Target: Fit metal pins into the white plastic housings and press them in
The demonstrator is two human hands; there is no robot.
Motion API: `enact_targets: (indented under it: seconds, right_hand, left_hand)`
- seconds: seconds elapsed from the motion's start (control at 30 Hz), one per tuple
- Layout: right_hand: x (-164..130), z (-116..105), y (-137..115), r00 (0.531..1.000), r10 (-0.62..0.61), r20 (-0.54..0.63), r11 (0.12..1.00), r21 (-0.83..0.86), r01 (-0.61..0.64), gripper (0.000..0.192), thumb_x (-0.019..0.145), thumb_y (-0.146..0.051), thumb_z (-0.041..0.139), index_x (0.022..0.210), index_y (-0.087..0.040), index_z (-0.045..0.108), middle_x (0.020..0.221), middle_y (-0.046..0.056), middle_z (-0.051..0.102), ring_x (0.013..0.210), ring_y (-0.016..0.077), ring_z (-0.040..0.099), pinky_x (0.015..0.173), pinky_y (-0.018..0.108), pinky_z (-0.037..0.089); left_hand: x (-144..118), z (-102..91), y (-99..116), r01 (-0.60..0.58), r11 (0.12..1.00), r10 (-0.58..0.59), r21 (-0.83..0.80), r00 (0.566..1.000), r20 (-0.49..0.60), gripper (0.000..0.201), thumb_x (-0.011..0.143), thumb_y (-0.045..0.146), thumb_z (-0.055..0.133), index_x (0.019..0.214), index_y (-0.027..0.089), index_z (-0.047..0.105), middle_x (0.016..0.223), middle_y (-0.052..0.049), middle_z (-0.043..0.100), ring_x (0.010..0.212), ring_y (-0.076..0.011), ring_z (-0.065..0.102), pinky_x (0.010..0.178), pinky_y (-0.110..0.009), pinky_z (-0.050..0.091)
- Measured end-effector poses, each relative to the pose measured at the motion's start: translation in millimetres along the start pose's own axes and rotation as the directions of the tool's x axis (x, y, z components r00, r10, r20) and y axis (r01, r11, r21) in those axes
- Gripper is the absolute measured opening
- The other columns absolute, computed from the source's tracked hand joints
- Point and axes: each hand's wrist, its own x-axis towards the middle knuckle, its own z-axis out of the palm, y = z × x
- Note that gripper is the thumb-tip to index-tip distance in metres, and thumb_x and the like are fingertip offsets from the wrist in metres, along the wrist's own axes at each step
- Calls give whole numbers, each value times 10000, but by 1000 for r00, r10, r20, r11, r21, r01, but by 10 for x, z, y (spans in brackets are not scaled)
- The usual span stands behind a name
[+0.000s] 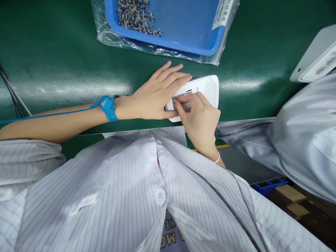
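Observation:
A white plastic housing [212, 91] with a recessed opening lies on the green table, partly covered by both hands. My left hand [154, 92] spans its left end, fingers stretched along the far edge and the thumb at the near side, holding it in place. Over the recess, my right hand [201, 117] is closed in a pinch, thumb and forefinger pressed together inside the opening. Whatever is between those fingertips is too small and hidden to name. Small metal pieces show in the recess beside them.
Beyond the hands, a blue tray [181, 24] of small spring-like metal parts [136, 17] rests on a clear plastic bag [112, 39]. A blue wrist strap [109, 108] with a cord circles my left wrist. Another white housing [319, 56] and a person's grey sleeve [307, 140] are at right.

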Motion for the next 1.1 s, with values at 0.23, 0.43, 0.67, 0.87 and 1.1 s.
enact_targets:
  seconds: [0.23, 0.43, 0.67, 0.87, 1.1]
  right_hand:
    - [38, -26, 9, 997, -70, 17, 998, 5, 70, 174, 973, -315, 540, 880, -207, 639, 878, 10, 673, 776, 138, 629, 691, 268, 456]
    - [14, -10, 13, 994, -110, 4, 994, -28, 110, 237, 1008, -342, 464, 882, -208, 612, 876, 16, 643, 677, 112, 570, 649, 259, 453]
    - [-8, -18, 40, 995, -102, -17, 995, -2, 102, 251, 1012, -357, 446, 897, -205, 609, 882, 29, 632, 761, 138, 609, 685, 267, 485]
    - [42, -28, 27, 993, -107, 45, 994, 40, 106, 267, 1009, -380, 444, 896, -216, 622, 892, 42, 642, 800, 154, 621, 704, 277, 502]
    - [-88, -687, 540, 950, -260, 175, 956, 188, 227, 324, 1007, -470, 431, 1045, -256, 671, 928, 54, 647, 906, 184, 656, 683, 276, 510]
  left_hand:
    - [-27, 42, -48, -78, 986, 80, 150, 997, -10, 805, 891, 534, 578, 1546, 171, 282, 1603, -118, 353, 1541, -346, 203, 1289, -569, 105]
    - [-29, 75, -75, -82, 980, 85, 183, 996, -10, 806, 921, 545, 512, 1553, 148, 210, 1620, -97, 327, 1548, -307, 166, 1290, -573, 93]
    - [-37, 45, -26, -80, 972, 78, 222, 997, 18, 804, 948, 584, 476, 1545, 97, 244, 1611, -138, 329, 1547, -341, 173, 1301, -550, 92]
    - [-40, 42, -22, -85, 972, 85, 220, 996, 8, 782, 944, 570, 485, 1545, 127, 251, 1606, -135, 339, 1548, -345, 181, 1300, -561, 106]
    - [-40, 18, 2, -79, 987, 80, 142, 997, -4, 696, 929, 473, 521, 1546, 219, 327, 1600, -85, 369, 1554, -370, 149, 1276, -641, 103]
